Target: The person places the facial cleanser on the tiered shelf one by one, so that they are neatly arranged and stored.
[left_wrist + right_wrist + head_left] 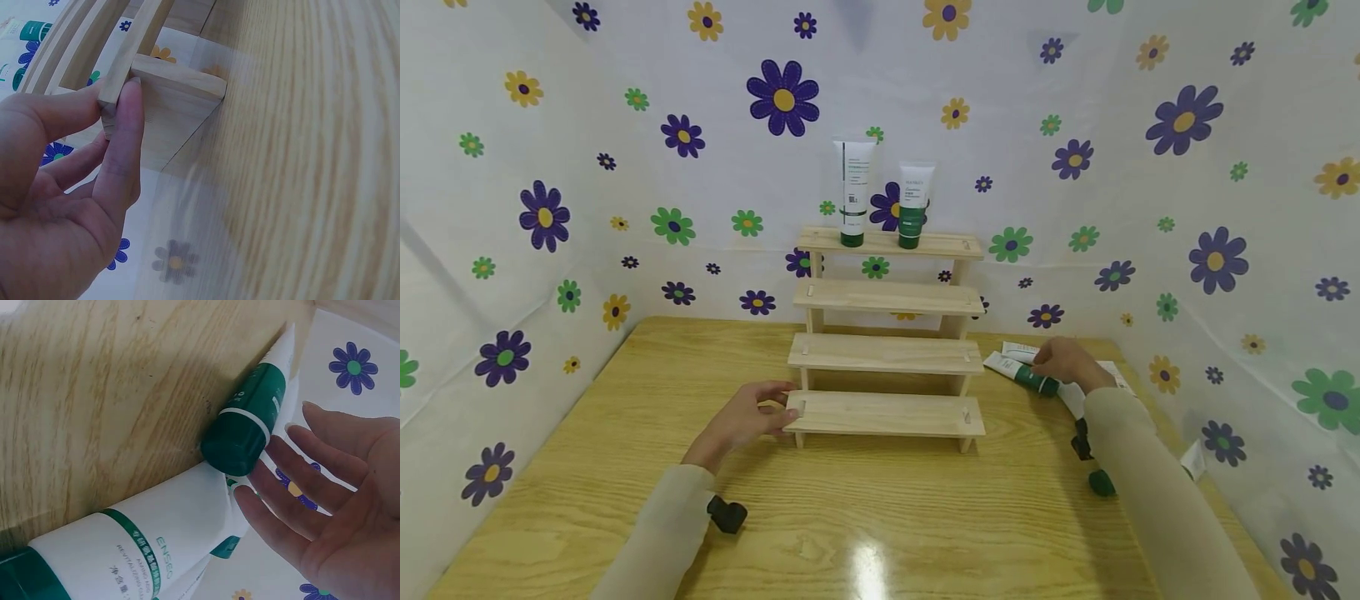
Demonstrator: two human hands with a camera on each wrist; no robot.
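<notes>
A stepped wooden display rack (885,354) stands on the table. My left hand (741,421) pinches the left end of its lowest board (122,69) between thumb and fingers. On the top board stand two white-and-green tubes, a taller one (854,187) and a shorter one (913,208), both caps down. To the rack's right, my right hand (1070,364) is over several lying tubes. Its fingers (325,494) are spread and loosely bent beside a green-and-white tube (250,419), with nothing gripped. A larger white tube (144,544) with a green cap lies nearby.
Another white tube (1019,351) lies behind the green-and-white one. My right sleeve (1157,483) partly covers more tubes, with one green cap (1101,482) showing. Flower-patterned sheets (880,83) enclose the wooden table (865,508) at the back and both sides.
</notes>
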